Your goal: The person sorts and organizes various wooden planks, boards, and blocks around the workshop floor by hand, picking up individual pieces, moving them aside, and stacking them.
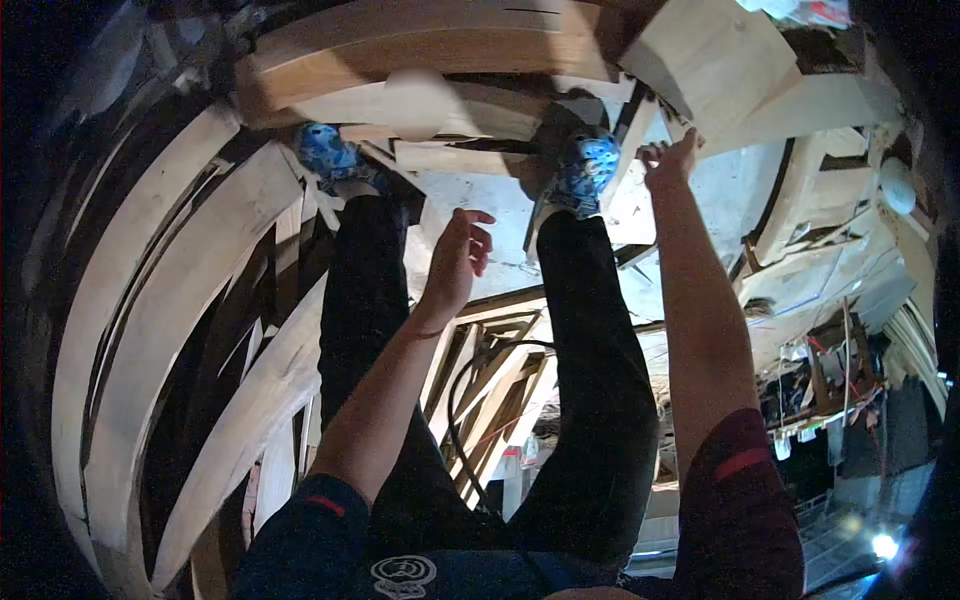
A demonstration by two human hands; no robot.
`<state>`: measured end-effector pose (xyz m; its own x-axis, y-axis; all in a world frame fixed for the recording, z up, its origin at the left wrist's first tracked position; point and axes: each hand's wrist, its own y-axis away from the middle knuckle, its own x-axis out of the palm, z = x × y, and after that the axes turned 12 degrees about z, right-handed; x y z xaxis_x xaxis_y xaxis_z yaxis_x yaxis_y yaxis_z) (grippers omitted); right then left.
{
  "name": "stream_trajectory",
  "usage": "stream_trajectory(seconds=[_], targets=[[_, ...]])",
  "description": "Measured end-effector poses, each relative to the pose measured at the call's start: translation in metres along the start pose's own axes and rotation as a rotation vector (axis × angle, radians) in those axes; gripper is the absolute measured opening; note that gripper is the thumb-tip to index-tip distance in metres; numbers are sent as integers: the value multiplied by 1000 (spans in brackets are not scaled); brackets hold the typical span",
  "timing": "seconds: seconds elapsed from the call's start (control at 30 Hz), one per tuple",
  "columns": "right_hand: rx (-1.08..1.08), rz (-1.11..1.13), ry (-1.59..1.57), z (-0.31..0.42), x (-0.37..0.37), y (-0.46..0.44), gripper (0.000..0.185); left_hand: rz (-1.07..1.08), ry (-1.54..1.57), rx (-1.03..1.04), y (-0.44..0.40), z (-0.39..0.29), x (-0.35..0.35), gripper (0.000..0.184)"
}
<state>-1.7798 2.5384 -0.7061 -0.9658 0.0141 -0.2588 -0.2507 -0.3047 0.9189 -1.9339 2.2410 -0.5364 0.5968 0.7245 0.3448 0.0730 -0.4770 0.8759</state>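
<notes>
My left hand (460,255) hangs in the air between my legs, its fingers loosely bent and apart with nothing in them. Further out, my right hand (672,160) reaches past my right shoe (590,165). Its fingers are spread and part-bent, close to the lower edge of a wide pale wooden board (715,60); whether they touch it I cannot tell. A narrow upright wood strip (632,135) stands just left of that hand. My left shoe (328,152), blue patterned like the other, rests near wood pieces.
Long wooden planks (430,50) lie across the far side. Several pale boards (190,250) lean at the left with dark gaps between them. A dark cable (455,400) loops between my legs over stacked wood strips (500,390). At the lower right shines a bright lamp (884,546).
</notes>
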Motion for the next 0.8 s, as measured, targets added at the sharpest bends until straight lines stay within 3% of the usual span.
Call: stream_trajectory(seconds=[0.03,0.07,0.1,0.13,0.2,0.27,0.33,0.4,0.47,0.53,0.57,0.63,0.7,0.73,0.8], targets=[[74,76,-79,-19,11,15,73,-6,22,22,1,-1,-2,58],[116,217,72,-43,17,15,65,-23,46,-4,2,-2,-3,59],[49,458,308,-54,42,55,51,-18,77,20,2,2,-6,58],[-121,633,795,-71,54,41,49,-9,110,31,3,2,-8,56],[-1223,587,1481,-65,112,98,62,-20,80,11,9,0,-12,56],[-1588,645,1600,-50,169,116,77,-14,31,15,13,-1,-17,57],[-1839,493,1576,-56,216,111,75,-3,49,-2,15,-1,-22,57],[-1648,-49,2383,-75,244,105,113,-19,73,49,19,-2,-26,61],[-1210,489,2316,-61,262,129,105,-46,89,40,21,-10,-31,65],[-1502,748,1878,-62,258,116,86,-53,125,47,24,-14,-39,65],[-1530,501,1984,-73,263,113,80,-50,167,55,25,-16,-45,64],[-1564,523,2096,-84,247,99,81,-59,196,91,28,-23,-53,62],[-1355,688,2045,-90,231,111,76,-63,224,123,31,-29,-61,59],[-1258,847,1945,-95,221,117,72,-169,188,138,29,-34,-66,57],[-1004,1050,1719,-116,185,145,66,-286,199,159,30,-36,-78,74]])
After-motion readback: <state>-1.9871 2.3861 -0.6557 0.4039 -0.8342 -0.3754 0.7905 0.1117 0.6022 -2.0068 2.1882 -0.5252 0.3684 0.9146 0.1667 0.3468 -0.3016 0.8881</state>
